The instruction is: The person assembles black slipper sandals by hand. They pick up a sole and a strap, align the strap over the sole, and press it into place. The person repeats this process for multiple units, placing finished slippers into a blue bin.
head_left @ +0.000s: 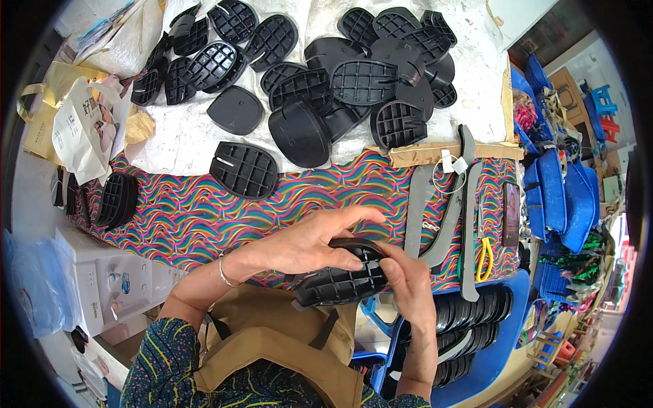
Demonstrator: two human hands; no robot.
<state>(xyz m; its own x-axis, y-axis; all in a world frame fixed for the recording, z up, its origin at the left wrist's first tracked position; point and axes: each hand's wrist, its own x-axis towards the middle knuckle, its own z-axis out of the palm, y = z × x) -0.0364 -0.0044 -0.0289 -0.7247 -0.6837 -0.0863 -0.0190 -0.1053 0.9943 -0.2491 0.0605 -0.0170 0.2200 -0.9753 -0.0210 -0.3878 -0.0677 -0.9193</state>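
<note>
Close to the table's near edge, above my lap, I hold a black D-shaped plastic piece (337, 282) tilted, its ribbed grid side facing up. My left hand (306, 241) has its thumb pressed on the ribs and its index finger stretched out past the piece. At the opposite end, my right hand (410, 279) grips the rim, thumb on top and other fingers mostly hidden beneath. Beyond my hands, a similar loose piece (243, 170) rests on the colourful wavy-patterned cloth (320, 194). A heap of such black pieces (364, 81) covers the white sheet farther back.
Grey curved strips (469, 231) with a white tie lie at the right, beside yellow-handled scissors (484, 258) and a phone (511, 214). A blue bin (513, 333) of black pieces stands below. At left are a small stack (117, 200) and a paper bag (85, 129).
</note>
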